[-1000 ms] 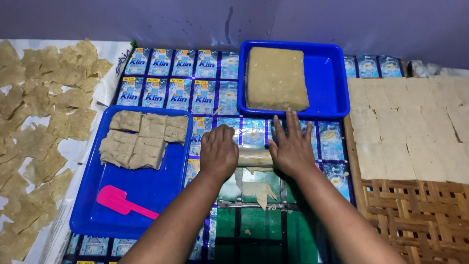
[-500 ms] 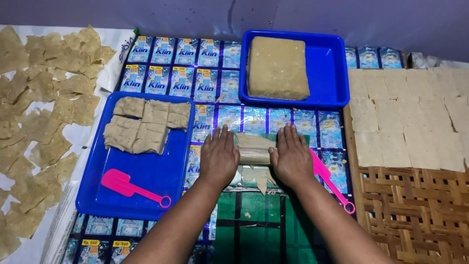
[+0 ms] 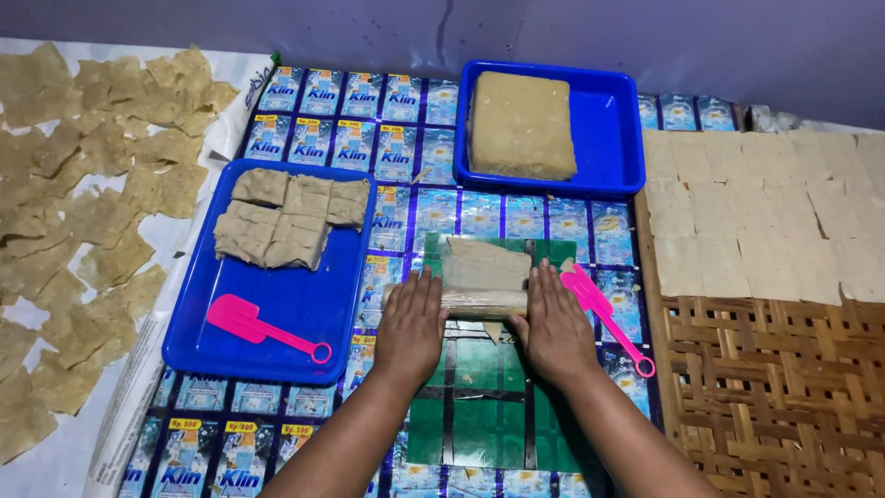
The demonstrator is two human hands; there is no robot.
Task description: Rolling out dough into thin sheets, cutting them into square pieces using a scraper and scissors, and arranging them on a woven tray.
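A person's left hand (image 3: 410, 325) and right hand (image 3: 556, 323) lie flat, fingers stretched out and gripping nothing, pressing on the two ends of a rolling pin (image 3: 483, 302) that sits across a thin sheet of pale dough (image 3: 483, 264). The dough rests on a green plastic sheet (image 3: 475, 406) near the front edge of a floor covering (image 3: 369, 129) made of joined blue sachet wrappers. A pink spatula (image 3: 604, 309) lies just beside the right hand. At the covering's left edge a blue tray (image 3: 277, 350) holds cut dough squares (image 3: 290, 217) and a second pink spatula (image 3: 263, 327); at the far edge another blue tray (image 3: 613, 120) carries a thick dough block (image 3: 521, 124). Irregular dried pieces (image 3: 83, 212) spread over white paper to the left, while neat pale squares (image 3: 765, 212) line a woven bamboo mat (image 3: 784, 406) on the right. A plain grey wall (image 3: 553, 32) runs behind.
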